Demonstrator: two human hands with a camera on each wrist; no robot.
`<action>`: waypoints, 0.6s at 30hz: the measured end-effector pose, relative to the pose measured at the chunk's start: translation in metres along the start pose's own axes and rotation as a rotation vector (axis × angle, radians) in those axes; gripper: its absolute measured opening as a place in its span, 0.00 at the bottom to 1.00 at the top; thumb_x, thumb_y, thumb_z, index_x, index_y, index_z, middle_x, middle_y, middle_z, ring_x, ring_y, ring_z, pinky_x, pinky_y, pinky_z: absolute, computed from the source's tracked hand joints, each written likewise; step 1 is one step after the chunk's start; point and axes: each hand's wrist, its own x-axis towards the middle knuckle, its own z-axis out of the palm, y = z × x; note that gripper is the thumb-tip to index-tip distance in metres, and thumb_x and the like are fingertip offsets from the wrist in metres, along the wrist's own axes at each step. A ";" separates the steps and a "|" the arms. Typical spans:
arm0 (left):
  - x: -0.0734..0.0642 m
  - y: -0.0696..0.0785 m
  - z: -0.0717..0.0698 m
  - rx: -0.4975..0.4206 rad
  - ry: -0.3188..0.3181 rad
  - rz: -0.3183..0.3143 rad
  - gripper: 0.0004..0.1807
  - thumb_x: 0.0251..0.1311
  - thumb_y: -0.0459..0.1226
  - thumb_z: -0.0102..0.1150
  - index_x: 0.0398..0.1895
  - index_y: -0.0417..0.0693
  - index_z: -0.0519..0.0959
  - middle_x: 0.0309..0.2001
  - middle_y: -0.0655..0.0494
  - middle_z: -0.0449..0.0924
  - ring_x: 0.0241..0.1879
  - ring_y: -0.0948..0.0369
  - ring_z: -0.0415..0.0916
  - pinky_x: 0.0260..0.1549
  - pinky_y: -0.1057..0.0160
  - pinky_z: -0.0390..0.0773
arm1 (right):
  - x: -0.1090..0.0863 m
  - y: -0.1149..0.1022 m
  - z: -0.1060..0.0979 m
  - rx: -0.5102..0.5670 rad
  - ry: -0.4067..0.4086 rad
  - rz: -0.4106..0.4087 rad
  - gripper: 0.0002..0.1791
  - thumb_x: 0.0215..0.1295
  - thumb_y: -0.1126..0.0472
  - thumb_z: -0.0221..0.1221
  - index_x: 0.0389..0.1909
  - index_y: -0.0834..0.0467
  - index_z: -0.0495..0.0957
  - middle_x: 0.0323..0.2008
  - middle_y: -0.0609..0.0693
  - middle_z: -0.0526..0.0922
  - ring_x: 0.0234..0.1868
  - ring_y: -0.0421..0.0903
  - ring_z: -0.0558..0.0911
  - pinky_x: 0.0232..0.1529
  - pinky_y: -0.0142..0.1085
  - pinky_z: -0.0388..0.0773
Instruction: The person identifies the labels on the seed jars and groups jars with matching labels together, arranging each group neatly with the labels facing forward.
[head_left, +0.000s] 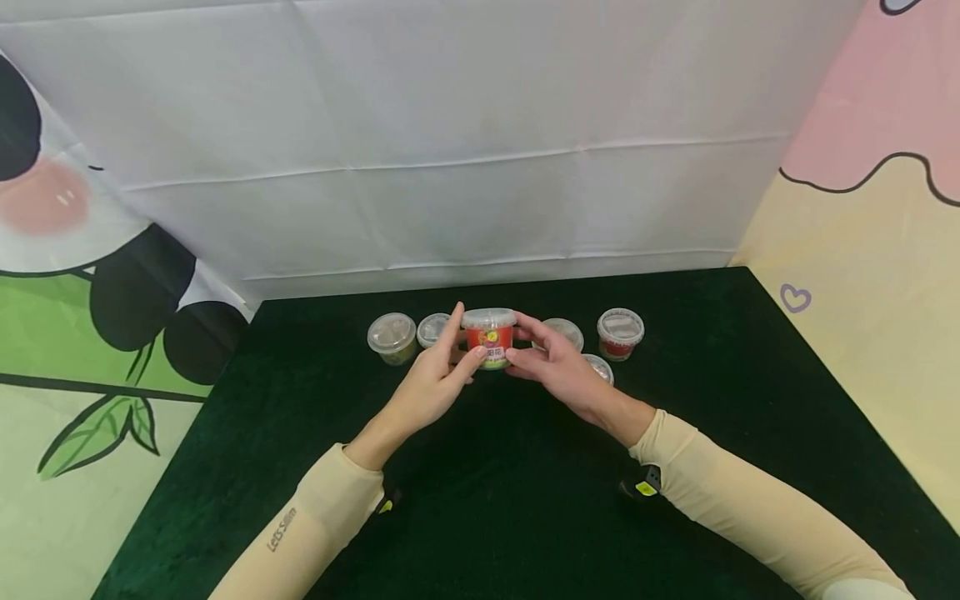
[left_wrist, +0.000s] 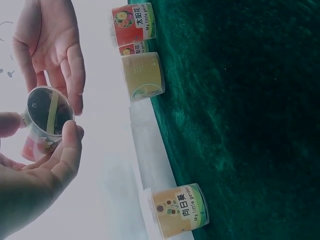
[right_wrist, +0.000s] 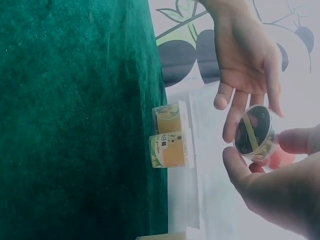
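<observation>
A lidded plastic cup (head_left: 489,339) with a red "My little garden" label is held up over the far part of the table. From the left, my left hand (head_left: 432,382) grips it, thumb on the front and fingers behind. My right hand (head_left: 562,368) pinches its right side, with the thumb low on the label and the index finger up by the lid. Both wrist views look up at the cup's clear base (left_wrist: 50,111), where dark contents and a pale strip show through.
More lidded cups stand behind on the dark green tablecloth (head_left: 495,500): a yellow one (head_left: 392,340) and a smaller-looking one (head_left: 432,329) at left, a red one (head_left: 621,335) at right, two partly behind my right hand. A white cloth backdrop (head_left: 480,208) hangs beyond the table's far edge.
</observation>
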 end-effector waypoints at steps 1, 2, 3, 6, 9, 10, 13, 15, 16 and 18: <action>0.000 0.000 0.000 -0.001 -0.001 -0.002 0.40 0.78 0.50 0.47 0.83 0.58 0.40 0.68 0.44 0.70 0.43 0.57 0.82 0.42 0.58 0.84 | 0.000 0.000 0.000 0.000 0.001 0.001 0.36 0.77 0.64 0.52 0.80 0.56 0.49 0.69 0.61 0.63 0.67 0.57 0.72 0.63 0.41 0.75; 0.000 -0.001 0.000 -0.003 -0.003 -0.001 0.40 0.78 0.50 0.47 0.83 0.58 0.40 0.68 0.44 0.70 0.43 0.57 0.82 0.42 0.58 0.84 | 0.000 0.000 0.000 -0.002 0.002 0.002 0.36 0.77 0.65 0.52 0.80 0.56 0.50 0.69 0.61 0.63 0.67 0.57 0.73 0.63 0.41 0.75; 0.000 -0.001 0.000 -0.005 -0.004 -0.001 0.40 0.78 0.49 0.48 0.83 0.58 0.40 0.68 0.44 0.70 0.44 0.57 0.82 0.42 0.57 0.84 | 0.000 0.001 0.000 -0.002 0.005 0.003 0.35 0.77 0.65 0.52 0.80 0.56 0.50 0.69 0.60 0.63 0.67 0.57 0.73 0.63 0.41 0.75; 0.000 -0.002 0.000 -0.012 -0.009 0.000 0.40 0.78 0.49 0.48 0.83 0.58 0.41 0.68 0.44 0.70 0.44 0.56 0.82 0.42 0.57 0.84 | 0.000 0.001 0.000 0.002 0.007 0.004 0.35 0.77 0.65 0.52 0.80 0.55 0.50 0.68 0.60 0.63 0.67 0.57 0.73 0.63 0.42 0.75; 0.001 -0.002 -0.001 -0.014 -0.012 -0.005 0.40 0.78 0.48 0.48 0.83 0.58 0.40 0.67 0.44 0.71 0.44 0.56 0.82 0.42 0.56 0.83 | 0.000 0.001 0.001 0.008 0.005 0.007 0.35 0.77 0.65 0.52 0.80 0.55 0.50 0.69 0.60 0.63 0.67 0.57 0.73 0.63 0.42 0.75; 0.000 -0.002 -0.001 -0.012 -0.013 -0.009 0.40 0.78 0.48 0.48 0.83 0.57 0.40 0.67 0.44 0.71 0.44 0.56 0.82 0.42 0.56 0.83 | 0.000 0.001 0.001 0.011 0.006 0.008 0.35 0.77 0.65 0.52 0.80 0.55 0.50 0.69 0.60 0.63 0.67 0.57 0.73 0.63 0.42 0.75; 0.000 0.000 -0.002 -0.008 -0.015 -0.017 0.40 0.78 0.46 0.49 0.83 0.55 0.39 0.67 0.43 0.71 0.44 0.55 0.82 0.42 0.55 0.83 | 0.000 0.001 0.002 0.009 0.008 0.011 0.35 0.77 0.65 0.51 0.80 0.55 0.51 0.69 0.59 0.64 0.67 0.56 0.73 0.63 0.42 0.75; -0.001 0.001 -0.003 -0.009 -0.018 -0.021 0.40 0.78 0.44 0.49 0.83 0.53 0.39 0.68 0.41 0.70 0.44 0.54 0.82 0.42 0.54 0.84 | 0.000 0.001 0.003 0.008 0.007 0.010 0.34 0.78 0.65 0.51 0.80 0.55 0.51 0.69 0.59 0.64 0.67 0.56 0.73 0.63 0.42 0.75; -0.001 0.001 -0.004 -0.005 -0.019 -0.021 0.40 0.78 0.43 0.49 0.83 0.53 0.39 0.68 0.41 0.69 0.44 0.53 0.82 0.42 0.54 0.84 | 0.001 0.001 0.003 0.005 0.006 0.010 0.34 0.78 0.65 0.51 0.80 0.55 0.51 0.69 0.59 0.64 0.67 0.56 0.73 0.63 0.42 0.75; -0.002 0.001 -0.006 0.002 -0.022 -0.015 0.40 0.78 0.43 0.50 0.83 0.53 0.39 0.69 0.41 0.69 0.44 0.53 0.82 0.42 0.54 0.84 | 0.001 0.001 0.004 0.005 0.003 0.010 0.35 0.77 0.65 0.51 0.80 0.55 0.51 0.70 0.59 0.63 0.67 0.56 0.72 0.63 0.42 0.75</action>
